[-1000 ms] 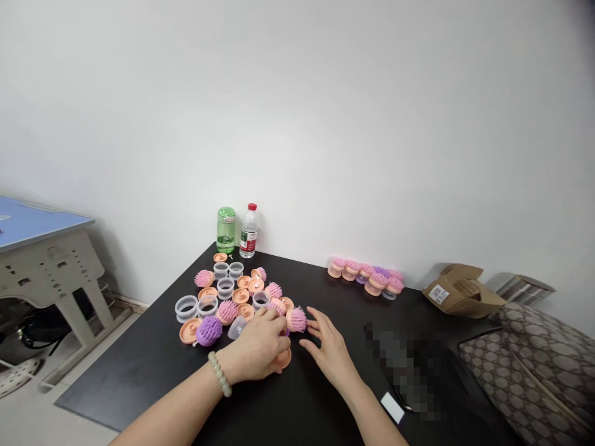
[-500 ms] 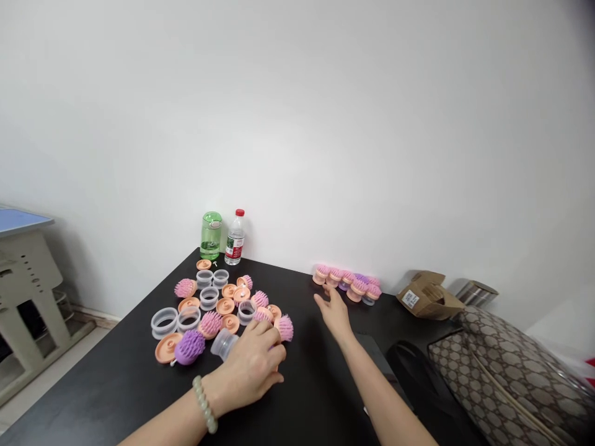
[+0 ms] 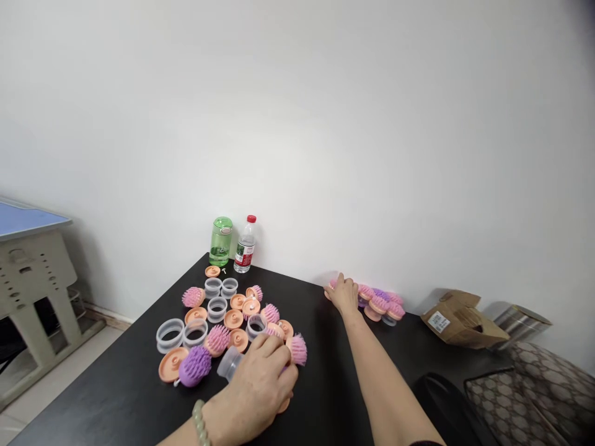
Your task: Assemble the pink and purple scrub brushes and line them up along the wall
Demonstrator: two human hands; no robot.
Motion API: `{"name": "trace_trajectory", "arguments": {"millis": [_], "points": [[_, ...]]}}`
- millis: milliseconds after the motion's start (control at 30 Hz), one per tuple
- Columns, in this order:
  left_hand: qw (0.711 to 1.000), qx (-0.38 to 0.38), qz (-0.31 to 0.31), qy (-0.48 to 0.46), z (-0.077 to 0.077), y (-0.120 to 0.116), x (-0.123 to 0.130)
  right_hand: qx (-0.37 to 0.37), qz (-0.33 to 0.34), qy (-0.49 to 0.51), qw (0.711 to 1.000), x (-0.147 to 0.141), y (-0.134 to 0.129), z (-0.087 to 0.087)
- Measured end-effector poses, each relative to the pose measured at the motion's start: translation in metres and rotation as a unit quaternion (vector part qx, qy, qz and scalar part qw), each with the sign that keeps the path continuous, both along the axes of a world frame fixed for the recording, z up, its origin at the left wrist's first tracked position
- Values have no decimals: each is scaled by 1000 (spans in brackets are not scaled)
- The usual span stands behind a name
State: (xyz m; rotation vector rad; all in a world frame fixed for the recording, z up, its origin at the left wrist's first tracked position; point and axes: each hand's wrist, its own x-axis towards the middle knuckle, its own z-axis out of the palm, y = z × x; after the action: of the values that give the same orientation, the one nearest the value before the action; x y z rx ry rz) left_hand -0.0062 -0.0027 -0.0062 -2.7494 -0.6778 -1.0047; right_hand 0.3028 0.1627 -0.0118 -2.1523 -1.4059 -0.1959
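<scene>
Touches scrub brushes (image 3: 379, 303) right of the water bottle (image 3: 245, 249) with right hand (image 3: 344, 296), holds left hand (image 3: 258, 385) in front; cannot tell either grip. Could topple some by nudging sideways.

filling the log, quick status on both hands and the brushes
Left hand among loose parts, grip hidden. Right hand at brush row. No obstruction seen.

The desk (image 3: 116, 378) is black. One brush (image 3: 195, 365) is purple (lovely against orange discs (image 3: 172, 364)), and the bag (image 3: 553, 396) has a brown honeycomb pattern.
</scene>
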Motion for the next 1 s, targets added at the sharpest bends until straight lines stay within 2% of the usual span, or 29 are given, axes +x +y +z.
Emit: {"name": "trace_trajectory", "arguments": {"millis": [200, 400, 500, 700, 767, 833, 900, 1000], "points": [[1000, 20, 8, -2, 1, -1, -2, -18, 22, 62, 998, -16, -16, 9], [1000, -4, 7, -5, 0, -1, -2, 11, 72, 222, 972, -32, -56, 7], [998, -46, 15, -40, 1, -2, -4, 48, 131, 327, 935, -51, -90, 4], [983, -102, -2, -150, -3, 1, -4, 59, 286, 494, 819, -108, -171, 1], [981, -103, -21, -166, -5, 2, -3, 51, 322, 558, 763, -122, -189, 2], [980, -107, -35, -166, -5, 3, -3, 46, 346, 600, 720, -130, -200, 4], [980, -106, -39, -163, -5, 2, -2, 44, 359, 605, 710, -132, -206, 4], [981, -92, -33, -167, -6, 1, -1, 38, 370, 567, 735, -129, -208, 0]]}}
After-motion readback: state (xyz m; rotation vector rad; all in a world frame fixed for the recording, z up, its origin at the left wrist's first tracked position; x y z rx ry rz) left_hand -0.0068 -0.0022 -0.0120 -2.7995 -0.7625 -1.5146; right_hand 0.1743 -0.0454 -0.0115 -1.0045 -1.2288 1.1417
